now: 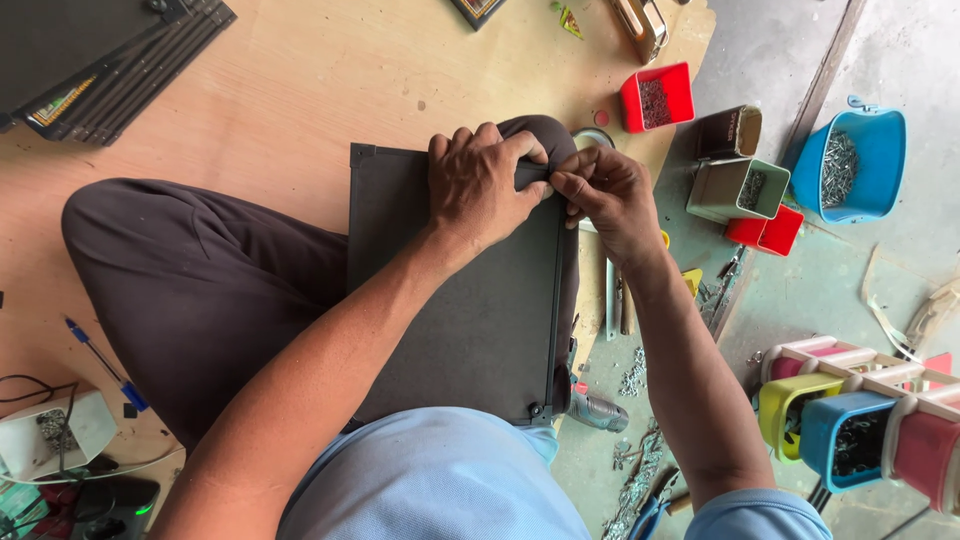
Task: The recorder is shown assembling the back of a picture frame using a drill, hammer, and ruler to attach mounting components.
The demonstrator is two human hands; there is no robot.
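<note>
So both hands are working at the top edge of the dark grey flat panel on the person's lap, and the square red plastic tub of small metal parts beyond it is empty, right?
Not quite. The head view shows the square red plastic tub holds a heap of small metal parts; it is not empty. The rest stands: the left hand and right hand meet at the top edge of the dark grey flat panel on the lap.

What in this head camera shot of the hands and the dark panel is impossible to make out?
- Head view: whatever the right hand pinches, hidden by its fingers.
- Far corner of the dark flat rectangular panel, covered by the left hand.
- Contents of the blue plastic tub: too small to tell.
</note>
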